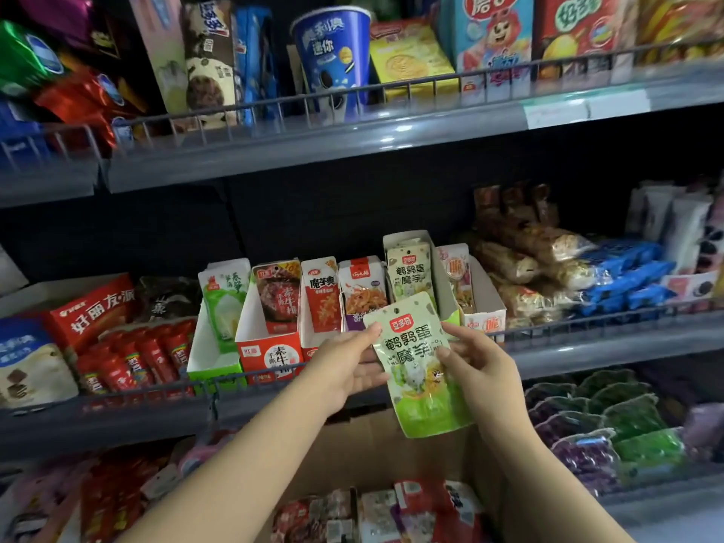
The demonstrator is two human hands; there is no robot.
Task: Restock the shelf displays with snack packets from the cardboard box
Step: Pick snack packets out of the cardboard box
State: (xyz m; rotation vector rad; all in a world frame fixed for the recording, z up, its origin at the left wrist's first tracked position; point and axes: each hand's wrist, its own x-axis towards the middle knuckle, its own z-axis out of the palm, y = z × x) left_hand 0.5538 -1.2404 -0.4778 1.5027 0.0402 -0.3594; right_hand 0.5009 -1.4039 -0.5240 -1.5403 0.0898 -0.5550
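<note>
Head view: I hold one snack packet (417,370) in both hands, in front of the middle shelf (587,339).
Packet, place: in the air, just before the row of display boxes, above the cardboard box (376,444); it touches neither.
Packet, look: pale cream top speckled with dark spots, red label near the top, large dark characters below it, green lower part with a clear window; glossy, a hang hole at the top edge.
Packet, axis: long axis near vertical, top leaning slightly to my left; printed face toward me, top edge up.
Left hand (352,366): thumb on the upper left corner of the front, fingers behind the packet; a pinch on its left edge.
Right hand (478,366): thumb on the right part of the front, fingers curled round the right edge; a pinch.
Matching display box (442,284): white card, directly behind the packet, holds an upright packet of the same print (409,268).
Neighbouring boxes: red beef-print box (270,346), green-based box (213,342), each with upright packets.
Cardboard box, contents: mixed red and pale packets, at bottom centre.
Shelf surface: grey metal, wire rail along the front edge.
Upper shelf (313,139): a blue cookie cup (333,52), boxes and bags.
Surroundings: black back panel, dim light; purple and green bags (611,425) on the shelf below right.
</note>
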